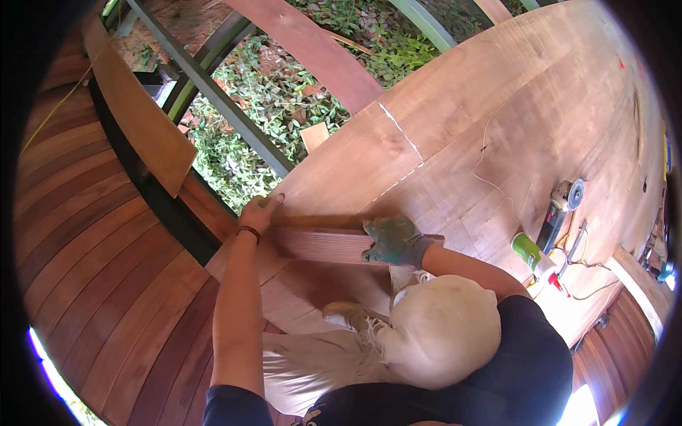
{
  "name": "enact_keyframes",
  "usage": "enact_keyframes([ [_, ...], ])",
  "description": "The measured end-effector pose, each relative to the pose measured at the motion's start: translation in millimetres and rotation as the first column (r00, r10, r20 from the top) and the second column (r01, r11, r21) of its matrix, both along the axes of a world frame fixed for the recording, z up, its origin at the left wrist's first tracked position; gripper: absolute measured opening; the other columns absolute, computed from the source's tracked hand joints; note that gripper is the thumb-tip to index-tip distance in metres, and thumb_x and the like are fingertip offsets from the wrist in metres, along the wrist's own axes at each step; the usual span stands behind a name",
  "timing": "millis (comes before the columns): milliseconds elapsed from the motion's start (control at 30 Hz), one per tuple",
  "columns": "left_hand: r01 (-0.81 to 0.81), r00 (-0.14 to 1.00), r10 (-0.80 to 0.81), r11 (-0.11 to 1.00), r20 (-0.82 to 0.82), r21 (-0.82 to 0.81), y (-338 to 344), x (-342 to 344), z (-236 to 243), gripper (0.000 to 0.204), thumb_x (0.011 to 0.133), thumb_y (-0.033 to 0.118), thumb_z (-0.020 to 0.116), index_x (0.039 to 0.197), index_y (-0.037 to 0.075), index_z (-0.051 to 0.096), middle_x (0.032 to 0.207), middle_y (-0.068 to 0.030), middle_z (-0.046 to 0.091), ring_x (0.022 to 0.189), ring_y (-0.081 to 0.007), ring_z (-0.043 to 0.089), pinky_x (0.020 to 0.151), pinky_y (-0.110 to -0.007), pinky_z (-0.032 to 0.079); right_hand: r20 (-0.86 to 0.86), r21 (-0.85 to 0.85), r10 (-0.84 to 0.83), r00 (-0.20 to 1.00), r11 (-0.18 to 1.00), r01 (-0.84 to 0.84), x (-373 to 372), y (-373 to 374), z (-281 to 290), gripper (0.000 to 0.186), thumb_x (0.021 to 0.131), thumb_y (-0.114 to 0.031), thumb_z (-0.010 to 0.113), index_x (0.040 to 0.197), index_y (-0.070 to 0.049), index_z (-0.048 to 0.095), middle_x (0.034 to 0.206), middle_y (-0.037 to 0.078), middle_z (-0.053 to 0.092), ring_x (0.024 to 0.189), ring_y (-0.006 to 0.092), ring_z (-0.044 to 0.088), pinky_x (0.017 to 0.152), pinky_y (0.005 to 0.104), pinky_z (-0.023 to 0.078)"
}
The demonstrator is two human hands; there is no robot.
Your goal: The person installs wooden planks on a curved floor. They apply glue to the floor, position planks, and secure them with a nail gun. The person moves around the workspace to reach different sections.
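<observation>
R hand (pixel 392 240) (gloved) is clasping the grooved plank (pixel 323 246), fingers curling close round it; plank's sitting mid-scene on the wood deck (pixel 455 135). L hand (pixel 258 214) is resting nr plank's left end — fingers part hidden, can't tell how far open. Grinder (pixel 560 207) & green bottle (pixel 527 250) are lying right.

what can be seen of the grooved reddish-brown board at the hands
The grooved reddish-brown board looks like wood, straight, with fine parallel grooves along its visible face. It runs roughly left to right over smooth brown wooden planking; whether it lies flat or tilted is unclear. The right hand, in a grey-green glove, grips it toward its right end, which shows beyond the glove. The bare left hand is beside its left end; contact there is unclear.
</observation>
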State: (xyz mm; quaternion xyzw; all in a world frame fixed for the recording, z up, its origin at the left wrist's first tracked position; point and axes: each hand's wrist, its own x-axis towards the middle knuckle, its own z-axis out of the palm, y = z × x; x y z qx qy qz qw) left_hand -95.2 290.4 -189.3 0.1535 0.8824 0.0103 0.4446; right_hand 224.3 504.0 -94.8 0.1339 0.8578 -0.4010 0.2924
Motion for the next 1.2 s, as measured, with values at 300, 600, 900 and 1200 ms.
enact_keyframes([
  [300,0.242,0.857,-0.075,0.932,-0.511,0.269,24.8,36.9,28.3,0.062,0.076,0.038,0.087,0.122,0.005,0.063,0.122,-0.0187,0.064,0.118,-0.0391,0.058,0.105,-0.049,0.045,0.128,0.003,-0.23,0.965,0.973,0.231,56.7,51.7,48.5,0.043,0.099,-0.036,0.059,0.131,-0.008,0.06,0.115,0.01,0.072,0.106,0.0299,0.069,0.091,0.0422,0.054],
  [600,0.289,0.939,-0.209,0.911,-0.273,0.294,163.7,86.9,20.7,0.083,0.079,0.059,0.08,0.141,0.01,0.055,0.139,-0.0157,0.058,0.136,-0.0349,0.047,0.117,-0.051,0.031,-0.315,0.384,-0.481,0.818,0.724,0.573,101.7,63.1,46.3,0.053,0.093,-0.007,0.064,0.144,-0.002,0.049,0.101,0.01,0.075,0.081,0.0302,0.074,0.07,0.0416,0.059],
  [900,0.308,0.94,-0.27,0.934,-0.208,0.179,171.6,80.8,15.8,0.087,0.078,0.066,0.078,0.14,0.008,0.055,0.142,-0.0151,0.057,0.138,-0.0353,0.045,0.117,-0.052,0.028,-0.308,0.404,-0.485,0.819,0.712,0.574,108.0,68.4,3.9,0.036,0.093,-0.015,0.066,0.127,-0.005,0.059,0.108,0.013,0.075,0.088,0.0332,0.074,0.075,0.0449,0.059],
  [1200,0.322,0.936,-0.263,0.909,-0.236,0.266,166.6,79.4,12.9,0.085,0.077,0.062,0.08,0.138,0.009,0.056,0.14,-0.0134,0.058,0.137,-0.0361,0.045,0.117,-0.053,0.027,-0.138,0.431,-0.523,0.841,0.733,0.526,90.2,75.4,2.3,0.036,0.097,-0.022,0.064,0.128,-0.005,0.061,0.099,0.016,0.075,0.085,0.0355,0.073,0.074,0.0456,0.058],
])
